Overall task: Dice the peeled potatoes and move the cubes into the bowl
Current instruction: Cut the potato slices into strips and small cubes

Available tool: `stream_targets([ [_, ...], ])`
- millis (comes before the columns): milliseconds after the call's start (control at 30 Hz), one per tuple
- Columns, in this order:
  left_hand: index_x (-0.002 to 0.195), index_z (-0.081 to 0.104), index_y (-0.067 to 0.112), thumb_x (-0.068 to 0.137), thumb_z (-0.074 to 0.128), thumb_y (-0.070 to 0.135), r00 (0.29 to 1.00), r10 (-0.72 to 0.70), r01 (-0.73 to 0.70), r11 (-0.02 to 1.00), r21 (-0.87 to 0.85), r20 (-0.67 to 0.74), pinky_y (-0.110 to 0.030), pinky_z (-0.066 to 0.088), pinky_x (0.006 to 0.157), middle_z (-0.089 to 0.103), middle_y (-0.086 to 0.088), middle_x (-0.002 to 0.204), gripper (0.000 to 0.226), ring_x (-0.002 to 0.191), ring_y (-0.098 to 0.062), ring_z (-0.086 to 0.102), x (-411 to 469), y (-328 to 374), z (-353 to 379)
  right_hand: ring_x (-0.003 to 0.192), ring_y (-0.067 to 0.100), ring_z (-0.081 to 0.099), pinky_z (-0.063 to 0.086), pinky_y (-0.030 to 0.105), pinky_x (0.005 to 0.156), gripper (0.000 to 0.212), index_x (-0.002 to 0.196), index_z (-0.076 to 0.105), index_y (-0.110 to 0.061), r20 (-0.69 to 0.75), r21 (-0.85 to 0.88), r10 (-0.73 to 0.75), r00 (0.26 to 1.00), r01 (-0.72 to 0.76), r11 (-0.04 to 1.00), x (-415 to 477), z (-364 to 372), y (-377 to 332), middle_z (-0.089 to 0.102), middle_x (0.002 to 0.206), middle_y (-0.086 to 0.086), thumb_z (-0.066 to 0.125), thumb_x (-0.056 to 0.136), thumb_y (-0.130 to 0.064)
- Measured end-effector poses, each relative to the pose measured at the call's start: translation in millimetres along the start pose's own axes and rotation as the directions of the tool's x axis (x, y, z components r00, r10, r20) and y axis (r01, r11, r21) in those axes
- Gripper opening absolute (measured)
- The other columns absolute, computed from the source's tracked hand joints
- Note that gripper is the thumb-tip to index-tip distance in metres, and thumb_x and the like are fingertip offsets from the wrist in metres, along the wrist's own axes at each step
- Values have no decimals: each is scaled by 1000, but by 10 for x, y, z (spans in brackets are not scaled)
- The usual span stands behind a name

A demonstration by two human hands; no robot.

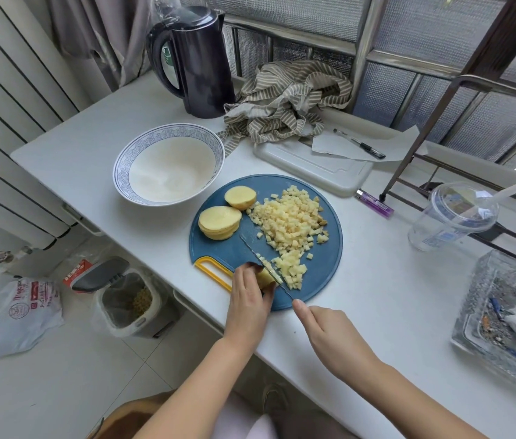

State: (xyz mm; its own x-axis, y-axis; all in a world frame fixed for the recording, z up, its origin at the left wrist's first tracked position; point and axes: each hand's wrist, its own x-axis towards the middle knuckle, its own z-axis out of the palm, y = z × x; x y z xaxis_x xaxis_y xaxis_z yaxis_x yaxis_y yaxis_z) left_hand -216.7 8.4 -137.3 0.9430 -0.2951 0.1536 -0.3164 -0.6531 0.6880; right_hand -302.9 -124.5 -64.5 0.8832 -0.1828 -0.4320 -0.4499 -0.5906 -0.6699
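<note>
A round blue cutting board (323,264) with a yellow handle lies on the white table. On it sits a pile of potato cubes (291,226), a stack of potato slices (219,221) and a potato end piece (240,198). My left hand (250,296) grips a small potato piece (266,278) at the board's near edge. My right hand (329,331) holds a knife (266,267), forefinger along its spine, with the blade against that piece. A white bowl with a blue patterned rim (168,169) stands empty to the board's left rear.
A black kettle (193,58) and striped cloth (288,99) sit at the back. A white tray (310,169) with paper and a pen, a purple lighter (375,202), a plastic cup (453,217) and a glass dish (503,318) lie right. A bin (123,299) stands on the floor.
</note>
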Motion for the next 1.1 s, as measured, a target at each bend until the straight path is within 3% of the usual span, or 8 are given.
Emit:
stream_targets([
  [100, 113, 49, -3, 89, 65, 10, 1000, 7, -7, 1000, 0, -4, -27, 40, 93, 49, -16, 114, 32, 108, -28, 51, 4, -1, 16, 55, 12, 38, 30, 27, 56, 57, 62, 33, -14, 3, -17, -1, 1000, 1, 1000, 1, 15, 15, 40, 57, -2, 28, 101, -56],
  [200, 110, 50, -5, 87, 66, 4, 1000, 15, -15, 1000, -7, 5, -36, 45, 94, 50, -18, 112, 30, 106, -32, 52, 13, -33, 35, 58, 15, 41, 33, 30, 60, 57, 63, 36, -15, 0, -39, -1, 1000, 1, 999, 1, 47, 27, 42, 59, -2, 27, 100, -57],
  [333, 112, 50, -5, 87, 64, 3, 1000, -2, 2, 999, -33, 11, -28, 40, 94, 51, -17, 112, 30, 107, -29, 50, 24, -67, 35, 63, 18, 45, 38, 33, 64, 56, 64, 39, -17, -17, -56, 8, 1000, -9, 998, -1, 109, 18, 45, 63, -2, 25, 100, -58],
  [600, 103, 51, -2, 87, 62, 2, 999, 38, -38, 998, -56, -3, -32, 45, 86, 52, -13, 105, 20, 96, -27, 51, 45, -136, 60, 66, 19, 50, 43, 35, 69, 59, 65, 42, -16, -4, -90, 31, 1000, -31, 995, 59, 118, -14, 50, 66, 0, 22, 100, -58],
  [767, 96, 49, 4, 91, 48, 24, 995, 97, -100, 992, -82, -35, -21, 41, 82, 51, -7, 105, 20, 95, -17, 47, 48, -141, 59, 67, 20, 51, 44, 36, 70, 59, 65, 42, -15, -1, -70, 54, 999, -54, 996, 167, 153, -4, 52, 68, 1, 23, 101, -58],
  [933, 93, 48, 6, 92, 48, 25, 994, 97, -102, 990, -102, -50, -12, 36, 85, 51, -4, 106, 19, 96, -11, 45, 39, -143, 69, 66, 19, 50, 42, 35, 68, 58, 65, 41, -15, -13, -81, 56, 998, -57, 995, 275, 217, 52, 52, 67, 1, 23, 101, -57],
  [1033, 96, 49, 6, 92, 59, 16, 994, 95, -101, 990, -103, -55, -13, 36, 88, 50, -7, 109, 15, 99, -11, 46, 41, -147, 78, 61, 17, 47, 38, 32, 64, 58, 64, 38, -13, -32, 33, 50, 998, -49, 998, 267, 237, 73, 51, 64, 2, 26, 101, -56],
  [1100, 98, 49, 4, 90, 64, 9, 994, 102, -107, 989, -98, -50, -10, 34, 90, 50, -9, 109, 18, 100, -11, 45, 42, -139, 79, 52, 15, 37, 33, 32, 57, 58, 62, 35, -13, -33, 216, 79, 996, -70, 974, 258, 221, 100, 41, 57, 2, 28, 100, -56],
])
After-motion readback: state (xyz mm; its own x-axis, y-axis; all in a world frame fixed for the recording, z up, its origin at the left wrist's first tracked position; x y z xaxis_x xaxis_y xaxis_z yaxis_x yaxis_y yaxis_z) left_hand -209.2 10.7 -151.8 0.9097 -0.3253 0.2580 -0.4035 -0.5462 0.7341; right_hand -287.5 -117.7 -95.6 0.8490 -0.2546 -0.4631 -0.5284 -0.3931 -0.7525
